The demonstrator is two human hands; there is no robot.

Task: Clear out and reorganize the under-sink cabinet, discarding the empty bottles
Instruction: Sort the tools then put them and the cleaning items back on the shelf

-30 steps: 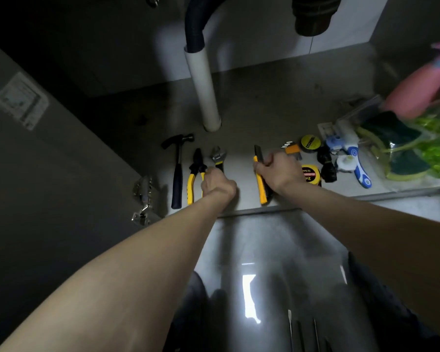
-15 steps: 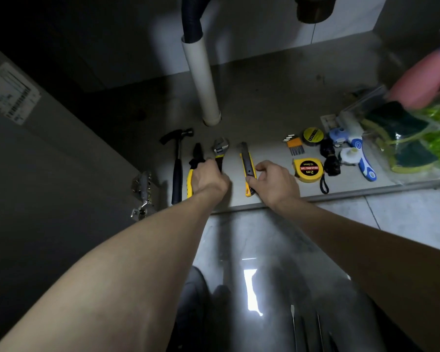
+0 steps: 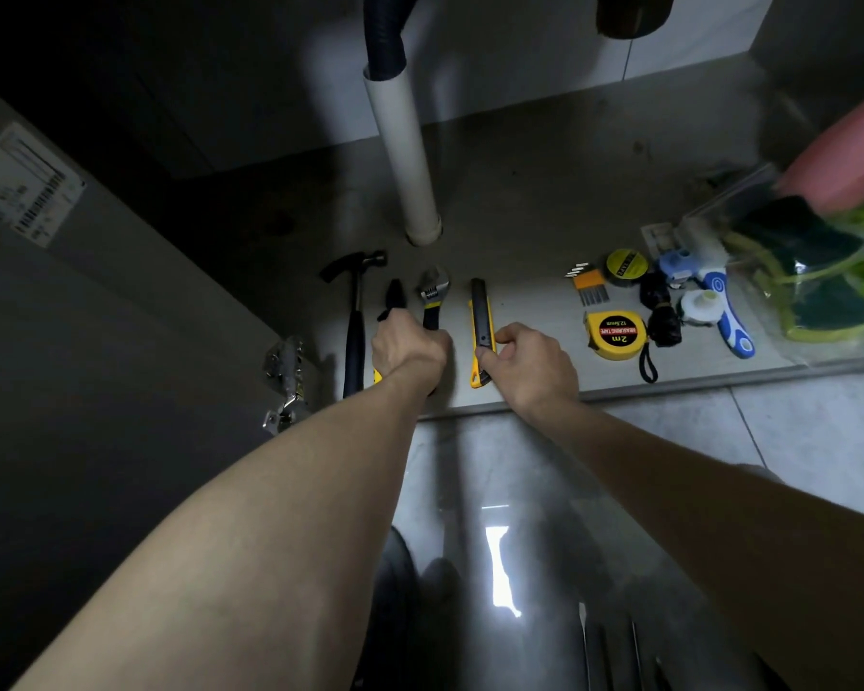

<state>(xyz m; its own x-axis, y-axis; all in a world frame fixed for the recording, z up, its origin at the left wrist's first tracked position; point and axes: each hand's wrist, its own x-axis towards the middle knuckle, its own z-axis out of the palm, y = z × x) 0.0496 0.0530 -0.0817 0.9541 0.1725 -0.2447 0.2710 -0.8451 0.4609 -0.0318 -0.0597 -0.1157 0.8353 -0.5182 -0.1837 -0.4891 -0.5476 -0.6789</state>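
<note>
Tools lie in a row on the cabinet floor [image 3: 520,202]. My left hand [image 3: 405,349] grips the handles of the yellow-handled pliers [image 3: 394,296] and the adjustable wrench [image 3: 432,296] together, both still flat on the floor. My right hand [image 3: 529,364] pinches the lower end of the yellow and black utility knife [image 3: 481,311], which lies just right of the wrench. A black hammer [image 3: 355,301] sits at the far left of the row.
A white drain pipe [image 3: 402,152] stands behind the tools. To the right lie a yellow tape measure [image 3: 614,334], small hex keys [image 3: 589,286], a tape roll [image 3: 625,264], a blue-white tool [image 3: 719,301] and a plastic bag of sponges [image 3: 829,291]. The door hinge [image 3: 285,386] is at left.
My right hand slid the utility knife left, away from the tape measure, until it lay beside the wrench. My left hand stayed on the pliers and wrench handles.
</note>
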